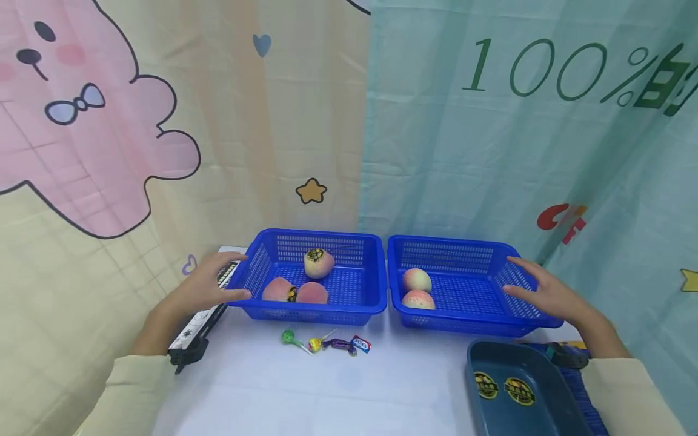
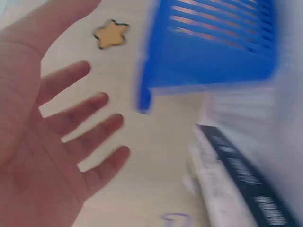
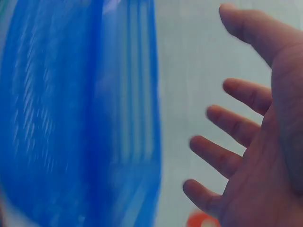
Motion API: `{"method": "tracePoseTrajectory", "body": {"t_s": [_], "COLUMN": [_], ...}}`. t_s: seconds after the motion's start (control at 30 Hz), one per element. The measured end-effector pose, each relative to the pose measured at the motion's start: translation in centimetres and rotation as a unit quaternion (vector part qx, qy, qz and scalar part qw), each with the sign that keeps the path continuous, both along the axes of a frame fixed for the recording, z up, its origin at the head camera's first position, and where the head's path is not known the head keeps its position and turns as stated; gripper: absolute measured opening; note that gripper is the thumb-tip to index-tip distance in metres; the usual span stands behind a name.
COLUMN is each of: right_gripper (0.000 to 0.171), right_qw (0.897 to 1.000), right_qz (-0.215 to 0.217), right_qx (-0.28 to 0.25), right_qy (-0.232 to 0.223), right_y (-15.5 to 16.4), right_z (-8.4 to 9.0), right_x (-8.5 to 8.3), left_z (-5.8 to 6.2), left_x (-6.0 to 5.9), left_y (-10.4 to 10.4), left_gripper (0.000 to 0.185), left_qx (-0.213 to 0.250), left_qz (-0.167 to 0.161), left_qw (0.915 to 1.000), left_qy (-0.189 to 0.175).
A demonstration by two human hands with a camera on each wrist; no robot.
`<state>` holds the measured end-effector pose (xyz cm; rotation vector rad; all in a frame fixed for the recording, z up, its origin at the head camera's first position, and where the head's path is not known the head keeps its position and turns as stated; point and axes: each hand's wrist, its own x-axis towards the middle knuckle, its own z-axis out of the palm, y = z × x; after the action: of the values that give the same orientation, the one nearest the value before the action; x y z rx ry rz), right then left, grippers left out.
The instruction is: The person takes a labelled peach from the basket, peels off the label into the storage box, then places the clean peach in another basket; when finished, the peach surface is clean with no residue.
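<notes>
Flanking two blue baskets on the table (image 1: 262, 393), both hands are spread-fingered and hold nothing: the left hand (image 1: 204, 284) just beside the left basket (image 1: 366, 266), the right hand (image 1: 548, 293) at the right basket (image 1: 507, 315). Judging by this, gripping is yet to start. Three peaches (image 1: 319, 263) lie in the left basket, two peaches (image 1: 417, 280) in the right. Candies (image 1: 327, 344) sit in front.

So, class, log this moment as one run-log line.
left hand: open beside left basket | right hand: open at right basket | peaches: three left, two right | sweets: on table
</notes>
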<state>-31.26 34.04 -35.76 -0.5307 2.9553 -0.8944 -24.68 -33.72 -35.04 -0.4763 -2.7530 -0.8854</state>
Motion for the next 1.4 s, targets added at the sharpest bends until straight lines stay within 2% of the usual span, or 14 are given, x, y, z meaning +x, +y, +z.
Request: {"method": "tracePoseTrajectory", "body": {"t_s": [0.07, 0.17, 0.27, 0.37, 0.53, 0.67, 0.87, 1.0, 1.07, 1.17, 1.27, 1.4], "right_gripper": [0.076, 0.068, 0.068, 0.070, 0.069, 0.069, 0.059, 0.050, 0.047, 0.042, 0.038, 0.041], "right_qw": [0.999, 0.994, 0.985, 0.974, 0.964, 0.950, 0.927, 0.915, 0.915, 0.921, 0.926, 0.938], "right_qz": [0.041, 0.104, 0.172, 0.225, 0.265, 0.300, 0.323, 0.333, 0.327, 0.311, 0.299, 0.282], "right_qx": [0.002, 0.001, 0.009, 0.019, 0.012, 0.040, 0.125, 0.183, 0.201, 0.206, 0.208, 0.191], "right_qy": [0.024, 0.031, 0.013, -0.003, -0.029, -0.078, -0.145, -0.136, -0.122, -0.114, -0.102, -0.067], "right_y": [-2.9, -8.1, -13.8, -19.3, -27.3, -32.5, -38.0, -40.1, -40.7, -41.1, -41.4, -41.3], "right_z": [1.3, 2.6, 3.7, 4.7, 4.8, 3.0, 0.6, 0.1, 0.0, -0.3, -0.6, -0.5], "right_x": [-0.7, -1.8, -2.8, -3.9, -6.0, -6.9, -6.4, -5.5, -5.2, -4.8, -4.5, -4.7], "left_z": [-2.6, -5.1, -6.5, -7.3, -7.7, -7.9, -7.8, -7.8, -7.8, -7.9, -8.2, -8.4], "left_x": [0.5, 0.5, 0.4, 0.6, 1.3, 1.7, 1.7, 1.7, 1.6, 1.5, 1.5, 1.4], "left_y": [-1.4, -1.8, -1.9, -2.5, -3.7, -3.8, -3.6, -3.5, -3.5, -3.5, -3.7, -3.7], "left_gripper": [0.072, 0.061, 0.053, 0.048, 0.037, 0.034, 0.043, 0.043, 0.042, 0.040, 0.038, 0.037], "left_qx": [0.026, 0.063, 0.088, 0.114, 0.135, 0.138, 0.122, 0.124, 0.128, 0.135, 0.123, 0.120], "left_qz": [0.033, 0.061, 0.072, 0.069, 0.075, 0.079, 0.086, 0.087, 0.085, 0.082, 0.086, 0.088], "left_qw": [0.9991, 0.9961, 0.9930, 0.9900, 0.9868, 0.9863, 0.9887, 0.9885, 0.9881, 0.9873, 0.9883, 0.9883], "left_qy": [0.000, 0.013, 0.031, 0.044, 0.049, 0.043, 0.011, 0.007, 0.010, 0.016, 0.025, 0.033]}}
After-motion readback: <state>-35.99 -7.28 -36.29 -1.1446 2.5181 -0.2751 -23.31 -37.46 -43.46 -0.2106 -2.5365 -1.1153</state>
